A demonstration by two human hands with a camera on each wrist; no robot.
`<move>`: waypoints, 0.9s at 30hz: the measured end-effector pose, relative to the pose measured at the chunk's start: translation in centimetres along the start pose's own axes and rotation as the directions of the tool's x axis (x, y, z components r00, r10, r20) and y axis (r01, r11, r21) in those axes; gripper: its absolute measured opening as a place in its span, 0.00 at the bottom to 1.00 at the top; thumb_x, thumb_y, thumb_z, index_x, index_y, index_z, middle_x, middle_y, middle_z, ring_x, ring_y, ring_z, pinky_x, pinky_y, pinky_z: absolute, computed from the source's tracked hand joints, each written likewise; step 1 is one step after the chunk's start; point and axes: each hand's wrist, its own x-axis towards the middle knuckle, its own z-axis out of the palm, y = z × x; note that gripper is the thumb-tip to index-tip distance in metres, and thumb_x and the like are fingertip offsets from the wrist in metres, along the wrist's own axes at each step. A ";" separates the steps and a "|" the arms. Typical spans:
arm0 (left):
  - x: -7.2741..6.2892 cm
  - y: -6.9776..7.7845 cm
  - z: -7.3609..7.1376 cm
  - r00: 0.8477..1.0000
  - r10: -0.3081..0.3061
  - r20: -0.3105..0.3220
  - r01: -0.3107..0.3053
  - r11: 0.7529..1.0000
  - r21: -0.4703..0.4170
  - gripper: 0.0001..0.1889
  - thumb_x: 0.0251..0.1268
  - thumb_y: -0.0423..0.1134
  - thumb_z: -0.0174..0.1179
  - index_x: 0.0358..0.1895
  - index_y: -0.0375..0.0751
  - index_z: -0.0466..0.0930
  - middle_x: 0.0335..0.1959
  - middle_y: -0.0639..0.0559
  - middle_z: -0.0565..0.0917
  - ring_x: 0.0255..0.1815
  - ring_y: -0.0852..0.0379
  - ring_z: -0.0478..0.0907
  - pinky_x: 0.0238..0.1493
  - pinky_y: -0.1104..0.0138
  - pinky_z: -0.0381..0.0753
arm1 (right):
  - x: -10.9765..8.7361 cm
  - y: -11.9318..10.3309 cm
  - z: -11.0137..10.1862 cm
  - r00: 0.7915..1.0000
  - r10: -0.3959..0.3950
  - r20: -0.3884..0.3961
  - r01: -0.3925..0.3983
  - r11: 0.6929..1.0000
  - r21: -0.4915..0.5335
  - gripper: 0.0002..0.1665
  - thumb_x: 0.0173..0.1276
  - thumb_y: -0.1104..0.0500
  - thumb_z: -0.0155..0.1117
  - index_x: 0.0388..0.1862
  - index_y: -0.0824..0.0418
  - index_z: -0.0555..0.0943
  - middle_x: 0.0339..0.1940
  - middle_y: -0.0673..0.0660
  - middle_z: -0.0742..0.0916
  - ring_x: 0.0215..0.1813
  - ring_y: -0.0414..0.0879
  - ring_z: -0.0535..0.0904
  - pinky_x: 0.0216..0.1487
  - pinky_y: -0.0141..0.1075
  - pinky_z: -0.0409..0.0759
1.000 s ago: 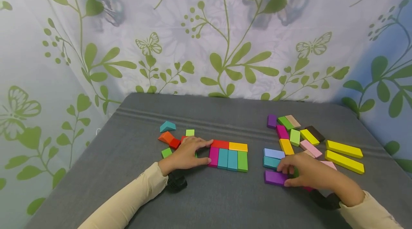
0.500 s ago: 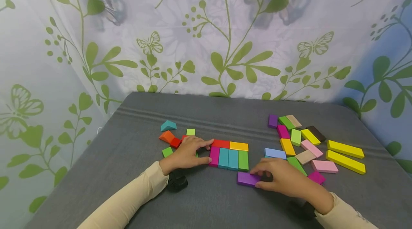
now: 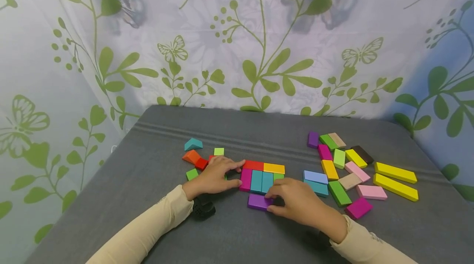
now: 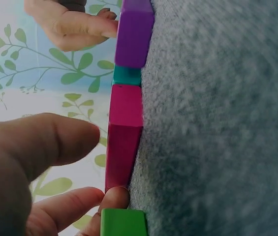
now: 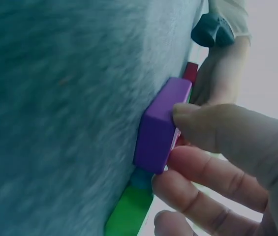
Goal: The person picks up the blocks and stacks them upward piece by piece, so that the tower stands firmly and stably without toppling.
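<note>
My right hand (image 3: 301, 200) pinches a purple block (image 3: 258, 202) between thumb and fingers, at the near side of a flat block group. In the right wrist view the thumb lies on an edge of the purple block (image 5: 161, 123). The group has a magenta block (image 3: 246, 179), two teal blocks (image 3: 261, 181), a red block (image 3: 253, 165), an orange-yellow block (image 3: 274, 168) and a green block (image 3: 278, 176), partly hidden by the right hand. My left hand (image 3: 216, 176) lies at the group's left side, fingers extended by the magenta block. Whether its thumb touches the block I cannot tell.
Left of the group lie a teal triangle (image 3: 193, 144), an orange wedge (image 3: 191, 156) and small green and red blocks. Several loose blocks are to the right, with light blue (image 3: 315, 176), dark green (image 3: 339, 193) and long yellow ones (image 3: 395, 172). A patterned curtain hangs behind the table.
My right hand has carried the purple block leftward, from beside the light blue and teal blocks to the group's near edge. The left hand has stayed in place.
</note>
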 end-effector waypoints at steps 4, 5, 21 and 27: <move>-0.1 -0.1 -0.1 1.000 -0.005 0.024 0.004 1.000 0.005 0.37 0.71 0.47 0.69 0.80 0.38 0.72 0.54 0.50 0.88 0.61 0.45 0.74 0.70 0.39 0.62 | 0.9 -0.8 0.3 1.000 0.007 -0.009 -0.007 1.000 -0.003 0.13 0.60 0.54 0.88 0.43 0.53 0.94 0.39 0.44 0.90 0.41 0.39 0.82 0.43 0.40 0.88; -0.1 -0.1 -0.2 0.999 -0.004 0.034 0.003 1.000 0.007 0.39 0.70 0.49 0.70 0.80 0.38 0.72 0.55 0.50 0.87 0.62 0.44 0.73 0.70 0.39 0.62 | 1.1 -0.9 0.4 1.000 0.003 -0.019 -0.003 1.000 -0.009 0.13 0.60 0.54 0.88 0.42 0.53 0.94 0.38 0.44 0.90 0.40 0.39 0.82 0.42 0.39 0.88; 0.3 -0.1 -0.8 0.987 0.014 0.158 -0.017 1.000 0.017 0.59 0.53 0.58 0.80 0.84 0.35 0.62 0.60 0.49 0.80 0.72 0.42 0.66 0.78 0.39 0.56 | 2.7 -1.4 0.9 0.993 -0.033 -0.110 0.025 0.997 -0.072 0.11 0.58 0.56 0.89 0.37 0.53 0.93 0.32 0.44 0.87 0.33 0.39 0.82 0.31 0.34 0.83; 0.1 -0.1 -0.9 0.987 0.005 0.159 -0.006 1.000 0.006 0.57 0.54 0.58 0.80 0.84 0.35 0.62 0.63 0.47 0.81 0.73 0.41 0.65 0.78 0.39 0.56 | 2.6 -0.9 0.6 0.993 -0.011 -0.120 0.011 1.000 -0.001 0.10 0.61 0.54 0.88 0.35 0.53 0.91 0.31 0.43 0.87 0.32 0.36 0.81 0.32 0.32 0.81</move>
